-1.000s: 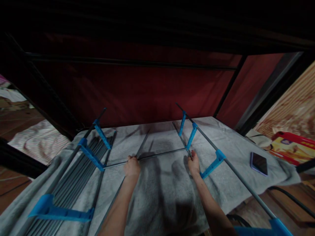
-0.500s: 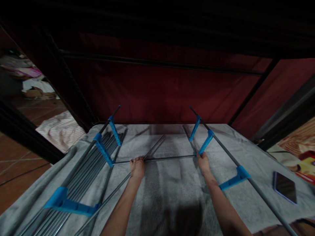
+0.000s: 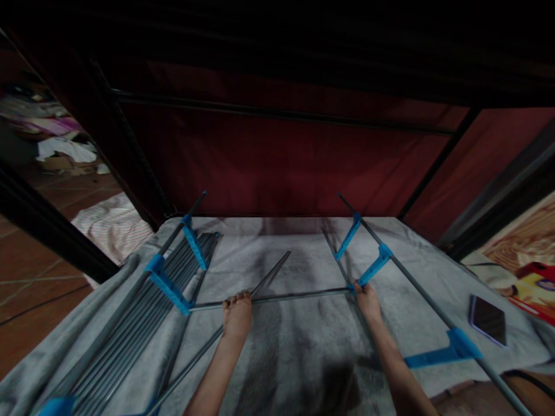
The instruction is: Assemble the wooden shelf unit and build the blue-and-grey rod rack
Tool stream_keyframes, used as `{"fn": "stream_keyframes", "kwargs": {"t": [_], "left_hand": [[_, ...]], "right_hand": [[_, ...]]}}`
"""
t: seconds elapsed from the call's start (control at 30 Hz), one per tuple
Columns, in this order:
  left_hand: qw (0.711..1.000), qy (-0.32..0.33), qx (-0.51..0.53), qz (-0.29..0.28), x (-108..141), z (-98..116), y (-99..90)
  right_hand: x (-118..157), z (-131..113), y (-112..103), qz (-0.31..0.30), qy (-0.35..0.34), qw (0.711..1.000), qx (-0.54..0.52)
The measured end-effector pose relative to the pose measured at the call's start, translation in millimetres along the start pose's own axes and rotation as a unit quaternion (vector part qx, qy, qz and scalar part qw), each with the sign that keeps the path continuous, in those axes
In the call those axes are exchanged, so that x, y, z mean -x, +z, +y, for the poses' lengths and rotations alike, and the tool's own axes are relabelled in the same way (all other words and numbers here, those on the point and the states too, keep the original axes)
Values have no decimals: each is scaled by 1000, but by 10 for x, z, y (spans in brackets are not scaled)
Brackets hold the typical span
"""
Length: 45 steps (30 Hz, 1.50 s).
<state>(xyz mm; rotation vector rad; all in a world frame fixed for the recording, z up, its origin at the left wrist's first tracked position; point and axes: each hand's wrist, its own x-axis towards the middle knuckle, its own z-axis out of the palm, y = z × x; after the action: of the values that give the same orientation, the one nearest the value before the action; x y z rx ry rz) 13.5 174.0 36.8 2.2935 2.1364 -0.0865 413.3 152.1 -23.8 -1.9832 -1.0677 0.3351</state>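
Note:
My left hand (image 3: 237, 315) is closed around the left part of a thin metal crossbar (image 3: 299, 297). The crossbar spans two side frames of grey tubes joined by blue plastic brackets. A loose diagonal rod (image 3: 273, 271) passes at the same hand; whether the fingers hold it too is hidden. At the crossbar's right end, my right hand (image 3: 367, 301) grips the foot of a blue bracket (image 3: 375, 266) where it meets the lower tube. The crossbar's left end meets another blue bracket (image 3: 171, 289) on the left frame.
Several metal rods (image 3: 143, 306) lie side by side at the left on a grey blanket (image 3: 295, 358). A phone (image 3: 488, 319) lies at the right, near a red and yellow package (image 3: 535, 292). Dark posts and a red panel (image 3: 277, 167) stand behind.
The frames and crossbar appear lower and nearer in view, and the side frames' near ends are spread wider. Both hands keep their grips and have moved slightly down in the picture.

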Motion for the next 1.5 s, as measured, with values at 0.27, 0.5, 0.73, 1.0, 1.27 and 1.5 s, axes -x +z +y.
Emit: {"fn": "stream_keyframes", "kwargs": {"t": [0.27,0.5,0.73,1.0,1.27,1.5], "left_hand": [[999,-1,-25,-25,559,-60,48],[997,1,-45,-61,847,-47,-18],[997,-1,-20,-73,833,3,-207],[995,78,46,-31,713,826,-546],[988,152,20,14,423,1009,-421],[989,148,-3,7,169,988,-375]], "right_hand": [[557,216,-225,-11,27,999,-40],[775,276,-320,-14,33,998,-54],[893,215,-297,16,24,997,-68],[1430,106,-125,71,-12,994,-88],[1376,-9,-36,12,-34,989,-141],[1177,-54,35,15,-38,988,-152]]}}
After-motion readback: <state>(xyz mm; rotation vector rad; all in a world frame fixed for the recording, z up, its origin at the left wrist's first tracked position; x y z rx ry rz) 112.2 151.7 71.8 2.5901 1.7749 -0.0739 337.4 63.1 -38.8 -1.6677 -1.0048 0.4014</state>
